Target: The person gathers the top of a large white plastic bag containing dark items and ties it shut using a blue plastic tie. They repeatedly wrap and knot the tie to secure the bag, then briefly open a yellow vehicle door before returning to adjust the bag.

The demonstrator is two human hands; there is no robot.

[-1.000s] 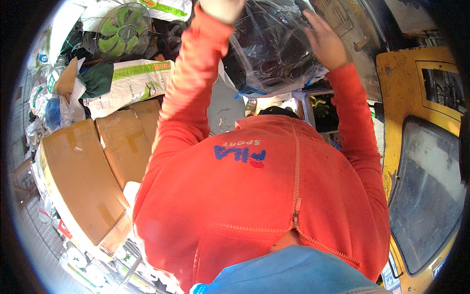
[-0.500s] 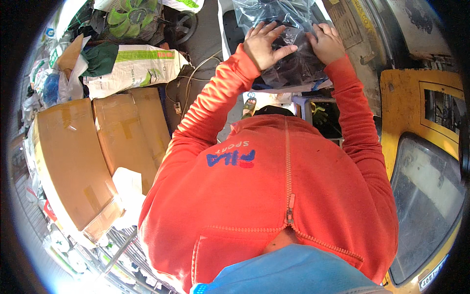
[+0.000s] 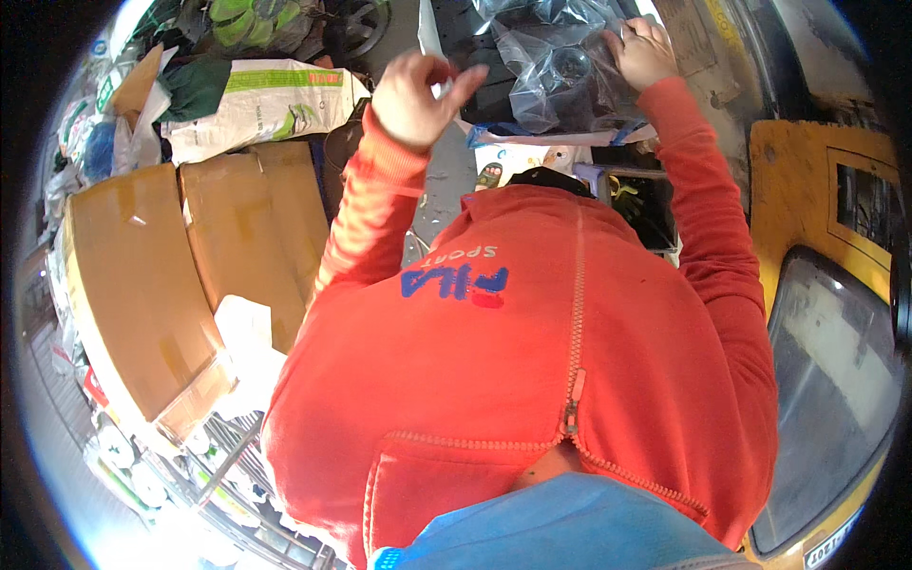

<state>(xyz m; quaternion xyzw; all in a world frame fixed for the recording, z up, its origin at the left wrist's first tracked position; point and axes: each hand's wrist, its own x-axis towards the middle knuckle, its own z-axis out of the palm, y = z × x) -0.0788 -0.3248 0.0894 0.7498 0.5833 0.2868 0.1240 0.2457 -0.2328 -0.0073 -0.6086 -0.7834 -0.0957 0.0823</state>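
A crumpled clear plastic bag (image 3: 560, 81) lies over dark contents inside a white-sided, open container with a blue-and-white front edge (image 3: 560, 136). What the dark contents are, I cannot make out. My left hand (image 3: 410, 103) is raised off the bag, over the container's left side. Its fingers are bent and the thumb points right, apart from them; motion smears it a little. At the container's right side, my right hand (image 3: 646, 55) has its fingers curled at the bag's edge. Both arms wear red-orange sleeves.
Large cardboard boxes (image 3: 138, 294) stand at the left below a printed white sack (image 3: 280, 106). Behind it is a green fan (image 3: 249, 19) next to a dark wheel (image 3: 359, 28). A yellow metal frame with a window (image 3: 798, 171) borders the right side.
My left hand has lifted off the plastic and moved left. My right hand has shifted up slightly, its fingers more curled. The plastic has bunched toward the right, baring a dark area at left.
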